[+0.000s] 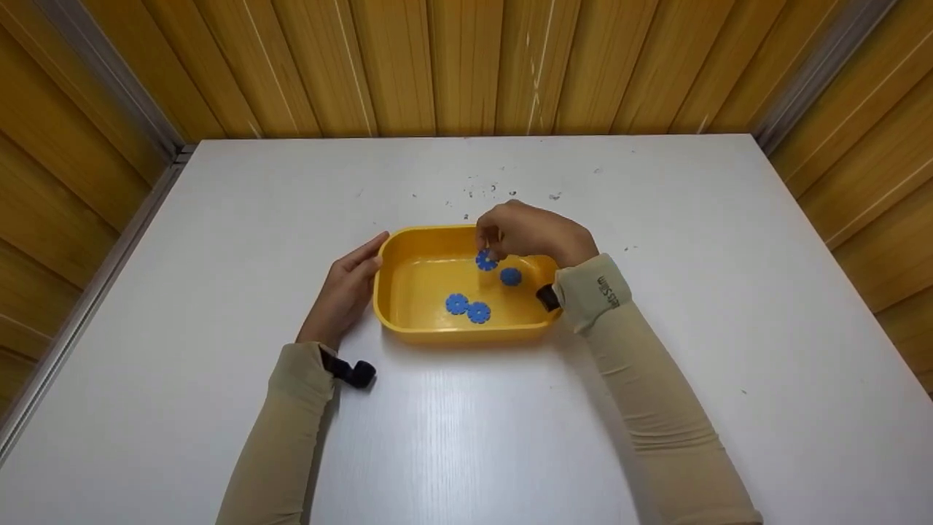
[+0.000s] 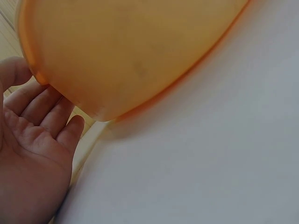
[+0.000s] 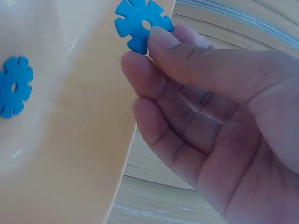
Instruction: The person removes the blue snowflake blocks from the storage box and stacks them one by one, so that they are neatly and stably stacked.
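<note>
A yellow plastic basin (image 1: 430,332) stands on the white table. At its left end my left hand (image 1: 344,295) holds the rim, the thumb at the edge and the fingers along the outer wall; the left wrist view shows this hand (image 2: 37,135) against the basin wall (image 2: 131,56). Over the basin's far right part, my right hand (image 1: 536,230) pinches a blue notched snowflake disc (image 3: 139,24) between thumb and fingers. Inside the basin lie two more blue discs, a left one (image 1: 457,304) and a right one (image 1: 479,313), close together, with another blue disc (image 1: 511,276) nearer my right wrist.
The white table (image 1: 452,430) extends around the basin, with small dark marks (image 1: 494,188) beyond it. Yellow wood-look panels (image 1: 466,65) rise behind and at both sides. A black wrist camera (image 1: 361,374) sits beside my left sleeve.
</note>
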Motion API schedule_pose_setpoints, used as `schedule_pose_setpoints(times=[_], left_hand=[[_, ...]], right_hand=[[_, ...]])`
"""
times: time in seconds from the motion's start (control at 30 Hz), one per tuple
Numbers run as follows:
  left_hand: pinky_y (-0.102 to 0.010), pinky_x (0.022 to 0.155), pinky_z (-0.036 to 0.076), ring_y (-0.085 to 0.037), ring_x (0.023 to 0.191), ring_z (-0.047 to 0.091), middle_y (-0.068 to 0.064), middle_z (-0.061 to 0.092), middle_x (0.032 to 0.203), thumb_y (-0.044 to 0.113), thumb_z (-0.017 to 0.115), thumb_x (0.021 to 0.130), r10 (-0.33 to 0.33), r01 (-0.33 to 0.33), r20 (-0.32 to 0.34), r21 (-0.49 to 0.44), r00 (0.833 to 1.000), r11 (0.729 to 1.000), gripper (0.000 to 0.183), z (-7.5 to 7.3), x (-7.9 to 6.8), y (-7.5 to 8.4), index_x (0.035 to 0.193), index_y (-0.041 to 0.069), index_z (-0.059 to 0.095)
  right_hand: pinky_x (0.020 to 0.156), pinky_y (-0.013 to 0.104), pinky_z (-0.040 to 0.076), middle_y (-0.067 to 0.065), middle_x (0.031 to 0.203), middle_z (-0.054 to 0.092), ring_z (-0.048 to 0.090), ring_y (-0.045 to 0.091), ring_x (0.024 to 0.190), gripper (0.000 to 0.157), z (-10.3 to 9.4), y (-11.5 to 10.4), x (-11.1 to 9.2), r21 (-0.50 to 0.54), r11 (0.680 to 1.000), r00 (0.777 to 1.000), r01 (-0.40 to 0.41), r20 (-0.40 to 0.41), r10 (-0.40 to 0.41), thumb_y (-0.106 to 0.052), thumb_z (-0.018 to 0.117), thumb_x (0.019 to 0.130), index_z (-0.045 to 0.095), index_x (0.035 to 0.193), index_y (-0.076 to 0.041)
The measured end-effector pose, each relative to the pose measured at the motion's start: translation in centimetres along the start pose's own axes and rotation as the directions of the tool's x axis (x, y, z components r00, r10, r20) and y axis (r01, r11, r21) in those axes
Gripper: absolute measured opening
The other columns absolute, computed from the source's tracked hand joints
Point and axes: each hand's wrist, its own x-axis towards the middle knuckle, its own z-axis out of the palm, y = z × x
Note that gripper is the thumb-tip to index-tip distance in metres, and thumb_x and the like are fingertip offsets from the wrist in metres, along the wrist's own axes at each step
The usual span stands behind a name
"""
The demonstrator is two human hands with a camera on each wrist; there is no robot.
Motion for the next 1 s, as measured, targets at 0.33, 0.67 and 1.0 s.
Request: schedule_pose_setpoints(times=[0.33, 0.67, 1.0], left_hand=[[-0.031, 0.126, 0.032, -0.017, 0.156, 0.03, -0.006, 0.035, 0.167, 0.012, 0.046, 0.107, 0.006, -0.006, 0.016, -0.012, 1.0, 1.0, 0.051, -0.1, 0.0, 0.1, 0.157, 0.007, 0.038], [-0.03, 0.125, 0.033, -0.015, 0.155, 0.033, -0.005, 0.038, 0.165, 0.012, 0.047, 0.107, 0.003, -0.003, 0.008, -0.017, 1.0, 1.0, 0.051, -0.1, 0.0, 0.1, 0.157, 0.007, 0.039], [-0.031, 0.126, 0.032, -0.016, 0.155, 0.032, -0.005, 0.037, 0.166, 0.011, 0.045, 0.107, -0.008, 0.008, -0.007, 0.002, 1.0, 1.0, 0.05, -0.1, 0.0, 0.1, 0.157, 0.008, 0.039]], right_hand=[[0.089, 0.036, 0.057, 0.012, 0.104, 0.072, 0.06, 0.024, 0.095, 0.012, -1.0, 1.0, -1.3, -0.001, 1.0, 0.998, -0.007, -0.058, 0.007, -0.001, 0.069, 0.094, 0.071, 0.106, -0.002], [0.092, 0.039, 0.06, 0.011, 0.107, 0.073, 0.061, 0.026, 0.096, 0.012, -1.4, 2.2, -2.6, 0.026, 0.998, 0.994, -0.059, -0.092, 0.061, -0.001, 0.07, 0.094, 0.073, 0.105, -0.003], [0.096, 0.043, 0.061, 0.011, 0.11, 0.075, 0.067, 0.027, 0.1, 0.011, -1.9, 3.4, -4.0, 0.055, 0.995, 0.989, -0.08, -0.123, 0.086, -0.001, 0.07, 0.094, 0.072, 0.105, -0.003]])
